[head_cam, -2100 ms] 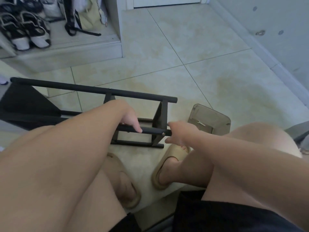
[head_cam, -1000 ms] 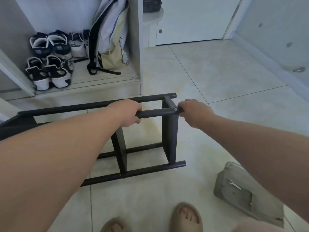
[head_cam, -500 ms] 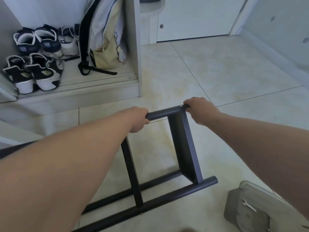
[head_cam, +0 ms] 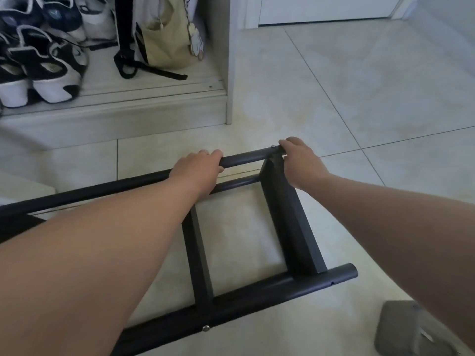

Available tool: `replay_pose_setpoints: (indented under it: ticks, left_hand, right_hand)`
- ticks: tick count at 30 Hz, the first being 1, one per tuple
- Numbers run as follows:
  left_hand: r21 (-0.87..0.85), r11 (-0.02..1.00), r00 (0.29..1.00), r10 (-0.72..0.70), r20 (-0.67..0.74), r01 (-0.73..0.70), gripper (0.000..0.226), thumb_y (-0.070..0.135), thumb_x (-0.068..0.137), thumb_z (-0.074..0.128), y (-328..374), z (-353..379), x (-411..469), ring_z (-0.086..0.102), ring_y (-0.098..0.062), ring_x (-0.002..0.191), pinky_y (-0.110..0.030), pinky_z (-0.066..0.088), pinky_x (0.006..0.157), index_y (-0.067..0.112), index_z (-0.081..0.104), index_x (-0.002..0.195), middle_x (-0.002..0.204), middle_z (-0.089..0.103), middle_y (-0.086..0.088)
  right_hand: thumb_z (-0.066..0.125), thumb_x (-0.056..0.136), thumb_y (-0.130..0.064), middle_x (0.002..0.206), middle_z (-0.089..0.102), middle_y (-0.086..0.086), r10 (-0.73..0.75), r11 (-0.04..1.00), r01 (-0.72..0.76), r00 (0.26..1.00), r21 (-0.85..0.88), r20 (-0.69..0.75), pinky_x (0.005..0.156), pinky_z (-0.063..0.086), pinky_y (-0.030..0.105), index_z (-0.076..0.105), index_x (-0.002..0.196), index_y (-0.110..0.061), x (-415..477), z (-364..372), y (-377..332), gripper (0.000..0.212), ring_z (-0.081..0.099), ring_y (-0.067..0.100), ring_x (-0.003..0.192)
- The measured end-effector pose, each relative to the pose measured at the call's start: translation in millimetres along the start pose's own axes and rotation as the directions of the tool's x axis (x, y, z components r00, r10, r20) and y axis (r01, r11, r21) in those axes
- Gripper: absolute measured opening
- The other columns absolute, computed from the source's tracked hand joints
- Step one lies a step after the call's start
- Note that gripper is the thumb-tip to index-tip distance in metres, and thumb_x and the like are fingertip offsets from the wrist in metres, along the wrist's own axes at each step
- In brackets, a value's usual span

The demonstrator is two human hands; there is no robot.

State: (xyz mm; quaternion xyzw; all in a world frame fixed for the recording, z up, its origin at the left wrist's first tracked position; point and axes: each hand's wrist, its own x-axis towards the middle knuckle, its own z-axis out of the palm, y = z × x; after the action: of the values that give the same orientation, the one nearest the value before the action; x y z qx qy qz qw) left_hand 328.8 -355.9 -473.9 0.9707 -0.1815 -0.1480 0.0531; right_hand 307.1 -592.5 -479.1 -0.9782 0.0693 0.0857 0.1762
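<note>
A black metal frame (head_cam: pixel 293 227) of round tubes and flat crossbars stands over the tiled floor in the head view. My left hand (head_cam: pixel 198 170) grips its far top tube, fingers curled over it. At that tube's right end, beside a small screw, my right hand (head_cam: pixel 300 163) grips the tube where it meets the wide crossbar. A nearer tube (head_cam: pixel 282 286) runs across the lower part of the view, its open end pointing right. The frame's left end is hidden behind my left forearm.
A low white cabinet (head_cam: pixel 154 116) at the back left holds several sneakers (head_cam: pixel 48 73) and a beige bag (head_cam: pixel 167 44) with black straps. A grey translucent box (head_cam: pixel 403 330) lies on the floor at the lower right. A white door (head_cam: pixel 321 9) is at the back.
The frame has been raised off the floor and turned, and the view has risen with it. Both hands keep their grip on the same tube. The cabinet now sits closer.
</note>
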Motion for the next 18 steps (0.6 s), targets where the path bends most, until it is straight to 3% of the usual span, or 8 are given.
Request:
replay_pose_setpoints:
  ticks: [3,5,9,13,18]
  left_hand:
    - [0.008,0.999,0.998,-0.032,-0.046,0.033,0.024,0.032,0.107,0.036,3,8,3,0.052,-0.029,0.097,-0.041,0.043,0.078,0.017,0.048,0.121,0.112,0.056,-0.009]
    - [0.024,0.997,0.995,-0.075,-0.072,0.076,0.026,0.034,0.106,0.039,8,10,0,0.051,-0.029,0.104,-0.040,0.041,0.083,0.018,0.049,0.124,0.118,0.056,-0.008]
    - [0.057,0.994,0.994,-0.095,-0.057,0.098,0.044,0.045,0.103,0.040,32,6,-22,0.030,-0.032,0.139,-0.047,0.027,0.111,0.024,0.038,0.142,0.150,0.039,-0.007]
    - [0.011,1.000,0.999,-0.029,-0.026,0.029,0.055,0.048,0.104,0.036,69,-7,-64,0.005,-0.034,0.152,-0.052,0.011,0.121,0.026,0.025,0.153,0.166,0.015,-0.007]
    - [0.068,0.988,0.988,0.137,0.065,-0.142,0.060,0.049,0.104,0.035,121,-24,-128,0.003,-0.032,0.153,-0.050,0.012,0.122,0.028,0.019,0.157,0.168,0.010,-0.005]
  right_hand:
    - [0.036,0.100,-0.001,0.166,0.018,-0.006,0.022,0.999,-0.025,0.998,0.045,0.054,0.108,0.040,0.041,0.030,0.157,-0.020,-1,5,3,0.060,0.038,0.025,0.142]
    - [0.035,0.100,0.000,0.167,0.012,-0.010,0.011,0.998,-0.016,0.997,0.060,0.076,0.109,0.040,0.042,0.027,0.158,-0.023,-9,4,4,0.062,0.038,0.026,0.141]
    - [0.038,0.103,-0.009,0.165,0.015,-0.009,-0.022,1.000,0.021,0.997,0.012,0.076,0.104,0.043,0.047,0.024,0.158,-0.023,-44,-9,10,0.059,0.039,0.031,0.138]
    - [0.039,0.106,-0.019,0.170,0.006,-0.005,0.049,0.999,-0.049,0.995,-0.003,0.083,0.114,0.035,0.046,0.018,0.161,-0.024,-99,-30,24,0.059,0.028,0.030,0.148]
    - [0.040,0.107,-0.024,0.170,0.010,-0.006,0.082,0.995,-0.074,0.987,-0.067,0.135,0.116,0.033,0.046,0.014,0.162,-0.026,-190,-68,57,0.061,0.025,0.027,0.150]
